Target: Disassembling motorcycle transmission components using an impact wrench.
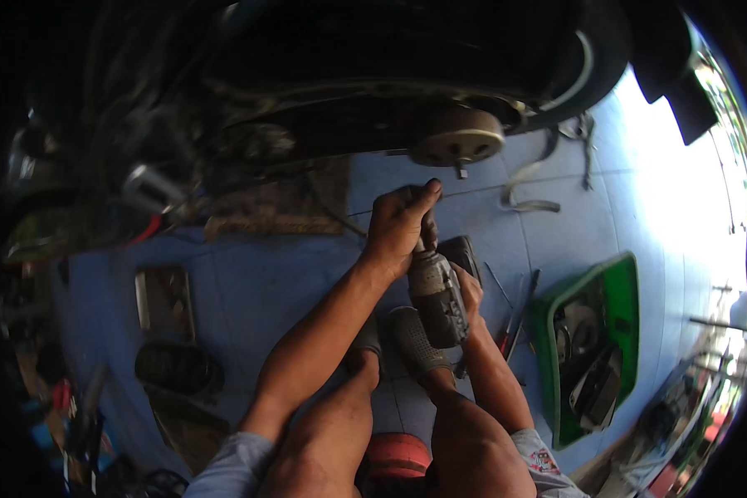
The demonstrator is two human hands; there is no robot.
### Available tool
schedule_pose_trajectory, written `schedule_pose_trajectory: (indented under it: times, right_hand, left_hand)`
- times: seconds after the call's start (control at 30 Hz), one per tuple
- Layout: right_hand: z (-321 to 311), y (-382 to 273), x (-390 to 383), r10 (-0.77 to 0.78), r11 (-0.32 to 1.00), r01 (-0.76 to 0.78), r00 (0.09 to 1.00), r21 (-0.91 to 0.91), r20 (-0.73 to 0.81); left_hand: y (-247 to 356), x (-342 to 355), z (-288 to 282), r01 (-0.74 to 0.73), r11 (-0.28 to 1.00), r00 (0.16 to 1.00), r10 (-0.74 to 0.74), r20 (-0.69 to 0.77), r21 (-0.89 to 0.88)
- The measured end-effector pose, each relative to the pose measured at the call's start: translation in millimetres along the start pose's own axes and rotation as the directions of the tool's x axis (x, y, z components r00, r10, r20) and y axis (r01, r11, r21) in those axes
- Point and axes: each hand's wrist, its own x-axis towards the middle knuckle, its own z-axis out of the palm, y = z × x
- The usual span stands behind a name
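Note:
An impact wrench [438, 295], grey and black, points away from me between my knees. My right hand [471, 292] is closed round its handle, most of the fingers hidden behind the tool's body. My left hand [400, 217] is curled shut about the front end of the wrench, where a dark socket [429, 231] partly shows; its thumb lies along the top. Just beyond my left hand, and apart from it, is a round metal clutch bell [458, 137] with holes and a short shaft end [461, 172] sticking out. It sits on the underside of a dark motor scooter [373, 66].
At right stands a green bin [548, 373] holding dark parts. Screwdriver-like tools [519, 311] lie beside it. A belt-like strip [527, 195] rests on the blue tiled floor. A metal tray [164, 299] and a dark part [174, 369] are at left. A red stool [397, 455] is under me.

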Motion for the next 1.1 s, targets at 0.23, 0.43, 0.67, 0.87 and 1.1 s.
schedule_pose_trajectory:
  times: [0.23, 0.43, 0.67, 0.87, 1.1]
  right_hand:
    - [10, -12, -26, -0.024, 0.997, -0.007, 0.931, 0.081, 0.363]
    - [16, -15, -30, -0.157, 0.986, 0.165, 0.915, 0.012, 0.373]
    - [9, -11, -30, -0.042, 0.994, 0.068, 0.959, -0.086, 0.280]
    - [6, -4, -42, 0.054, 0.995, -0.032, 0.966, -0.090, 0.251]
    - [-1, 2, -55, 0.176, 0.974, -0.150, 0.972, -0.169, 0.153]
  left_hand:
    - [-51, -42, -148, -0.114, 0.843, 0.817, -0.221, -0.533, -0.525]
    - [-54, -148, -314, 0.073, 0.824, 0.712, -0.437, -0.549, -0.562]
    - [67, -245, -453, 0.292, 0.952, 0.562, -0.093, -0.822, 0.093]
    - [115, -243, -511, 0.569, 0.814, 0.411, -0.155, -0.898, 0.120]
    - [104, -239, -465, 0.910, -0.087, 0.410, 0.345, -0.844, 0.406]
